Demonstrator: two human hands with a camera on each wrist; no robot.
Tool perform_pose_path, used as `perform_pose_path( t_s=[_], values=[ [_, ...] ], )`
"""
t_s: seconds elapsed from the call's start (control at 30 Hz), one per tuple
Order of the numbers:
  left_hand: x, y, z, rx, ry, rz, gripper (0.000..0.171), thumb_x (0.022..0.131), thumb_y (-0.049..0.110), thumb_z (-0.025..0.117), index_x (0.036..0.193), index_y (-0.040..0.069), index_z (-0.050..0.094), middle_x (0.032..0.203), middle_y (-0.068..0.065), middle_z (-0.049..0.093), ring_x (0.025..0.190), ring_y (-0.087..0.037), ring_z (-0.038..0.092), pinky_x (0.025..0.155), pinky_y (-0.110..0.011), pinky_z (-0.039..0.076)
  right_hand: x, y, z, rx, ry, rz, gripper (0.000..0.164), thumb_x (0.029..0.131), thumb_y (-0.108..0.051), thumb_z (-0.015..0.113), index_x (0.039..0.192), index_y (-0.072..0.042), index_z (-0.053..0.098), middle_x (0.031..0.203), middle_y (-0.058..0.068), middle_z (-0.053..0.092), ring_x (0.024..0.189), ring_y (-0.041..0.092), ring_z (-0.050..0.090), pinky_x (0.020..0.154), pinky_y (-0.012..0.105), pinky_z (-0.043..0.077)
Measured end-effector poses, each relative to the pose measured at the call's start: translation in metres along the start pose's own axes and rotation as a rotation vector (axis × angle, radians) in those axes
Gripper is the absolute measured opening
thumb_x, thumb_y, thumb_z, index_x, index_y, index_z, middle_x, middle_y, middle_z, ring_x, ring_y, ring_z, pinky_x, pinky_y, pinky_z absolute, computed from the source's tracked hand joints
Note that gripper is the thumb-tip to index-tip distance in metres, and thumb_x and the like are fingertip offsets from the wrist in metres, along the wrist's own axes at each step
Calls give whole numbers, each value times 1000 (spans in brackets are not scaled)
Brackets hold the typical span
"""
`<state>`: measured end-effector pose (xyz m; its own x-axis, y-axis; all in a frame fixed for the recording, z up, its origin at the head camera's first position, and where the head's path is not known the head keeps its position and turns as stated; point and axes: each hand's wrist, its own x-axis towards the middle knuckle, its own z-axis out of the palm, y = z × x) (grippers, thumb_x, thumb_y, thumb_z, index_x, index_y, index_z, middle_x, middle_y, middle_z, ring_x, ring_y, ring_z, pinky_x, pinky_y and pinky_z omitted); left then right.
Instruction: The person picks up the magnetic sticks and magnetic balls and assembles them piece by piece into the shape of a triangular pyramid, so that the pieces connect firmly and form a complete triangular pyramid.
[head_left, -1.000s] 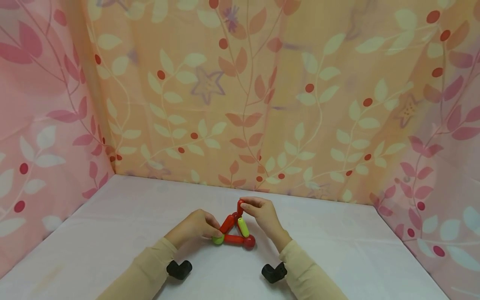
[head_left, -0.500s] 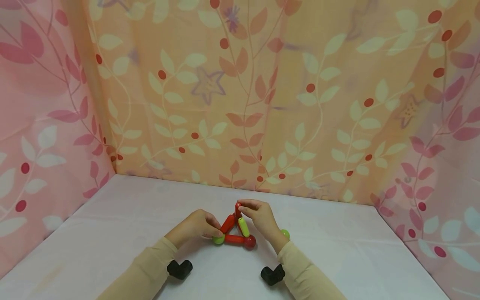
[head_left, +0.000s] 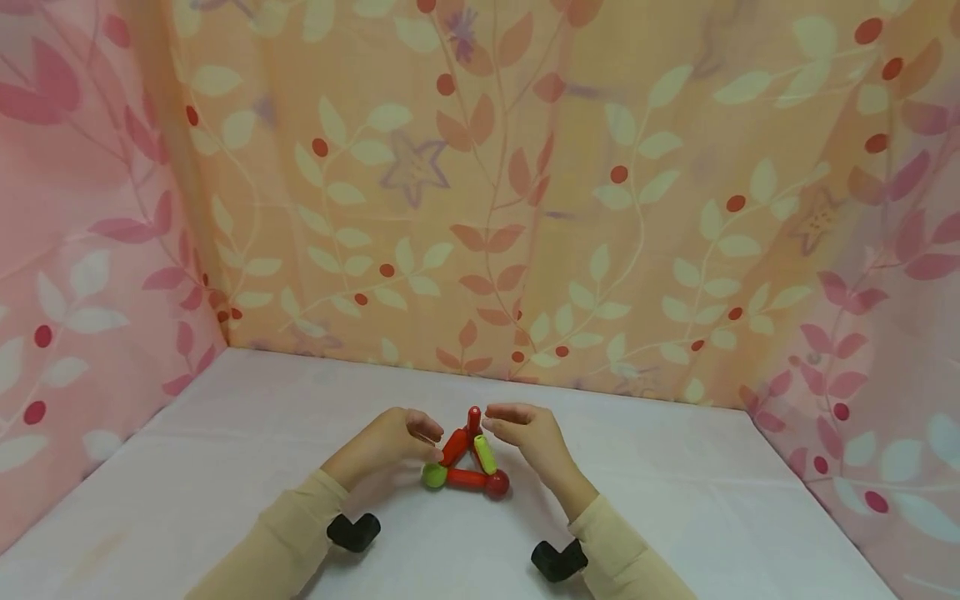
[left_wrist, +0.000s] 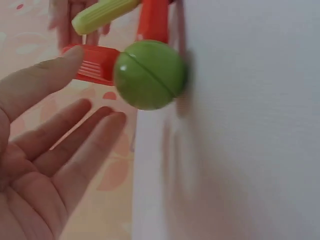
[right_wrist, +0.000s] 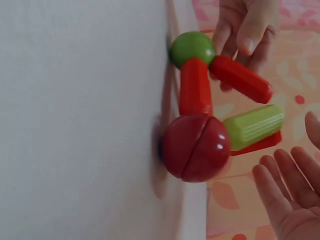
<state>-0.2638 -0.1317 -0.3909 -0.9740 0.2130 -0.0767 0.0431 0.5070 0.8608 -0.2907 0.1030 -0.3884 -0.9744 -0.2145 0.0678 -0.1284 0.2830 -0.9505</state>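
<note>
A frame of toy rods and balls stands on the white tabletop between my hands. A green ball (head_left: 434, 475) is its left corner and a red ball (head_left: 497, 484) its right, with a red rod (head_left: 467, 478) lying between them. One red rod (right_wrist: 243, 79) slants up from the green ball, and a yellow-green rod (right_wrist: 255, 125) from the red ball. At the back, another red rod (head_left: 474, 420) points up. My left hand (head_left: 397, 437) has loose fingers, its thumb overlapping the slanted red rod's end. My right hand (head_left: 528, 429) holds nothing, fingers extended beside the back rod.
White cloth covers the tabletop (head_left: 660, 483). A patterned curtain (head_left: 487, 208) hangs behind it, with pink cloth (head_left: 60, 250) at the sides. Black curved pieces (head_left: 354, 532) sit at both wrists.
My right hand has let go of the back red rod and moved slightly right. My left fingers have lifted and spread from the green ball. A second green ball, glimpsed beside my right wrist, is hidden now.
</note>
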Motion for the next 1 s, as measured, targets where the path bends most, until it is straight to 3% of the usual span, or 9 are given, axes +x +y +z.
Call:
perform_pose_path(
  t_s=[0.17, 0.37, 0.53, 0.6, 0.8, 1.0],
  values=[
    [9, 4, 3, -92, -34, 68, 48, 84, 17, 79, 127, 5, 63, 128, -14, 66, 111, -24, 68, 95, -40, 55, -10, -2, -5, -74, -81, 36, 35, 86, -25, 77, 116, -7, 73, 114, 10, 74, 104, 20, 70, 94, 41, 56],
    [18, 9, 7, -108, 9, 79, 46, 84, 22, 79, 126, 9, 65, 121, -11, 70, 107, -20, 68, 94, -40, 55, -14, 2, -5, -94, -172, 47, 32, 85, -17, 78, 114, -5, 74, 108, 10, 76, 94, 14, 68, 82, 33, 59],
    [26, 10, 7, -134, 47, 45, 37, 91, 31, 72, 123, 14, 68, 117, -2, 71, 102, -21, 71, 100, -46, 52, -15, 6, -3, -97, -187, 61, 31, 85, -15, 77, 114, -5, 74, 107, 11, 76, 91, 13, 67, 78, 30, 58],
    [30, 12, 8, -146, 54, 63, 35, 93, 30, 69, 124, 15, 67, 119, -3, 71, 103, -26, 71, 100, -47, 52, -15, 7, -3, -98, -186, 65, 31, 85, -16, 77, 115, -5, 74, 107, 10, 76, 91, 13, 67, 79, 30, 58],
    [36, 22, 13, -58, 32, 145, 29, 96, 26, 65, 124, 18, 68, 124, -3, 70, 120, -26, 63, 105, -50, 48, -15, 8, -5, -112, -182, 31, 32, 86, -16, 77, 115, -6, 73, 109, 10, 75, 94, 13, 68, 80, 30, 58],
    [38, 25, 17, 45, 61, 167, 17, 95, 19, 66, 108, 14, 75, 109, 0, 74, 113, -23, 64, 102, -50, 50, -15, 6, -6, -102, -176, 23, 32, 86, -13, 76, 116, -4, 73, 110, 13, 75, 93, 14, 68, 78, 30, 58]
  ],
)
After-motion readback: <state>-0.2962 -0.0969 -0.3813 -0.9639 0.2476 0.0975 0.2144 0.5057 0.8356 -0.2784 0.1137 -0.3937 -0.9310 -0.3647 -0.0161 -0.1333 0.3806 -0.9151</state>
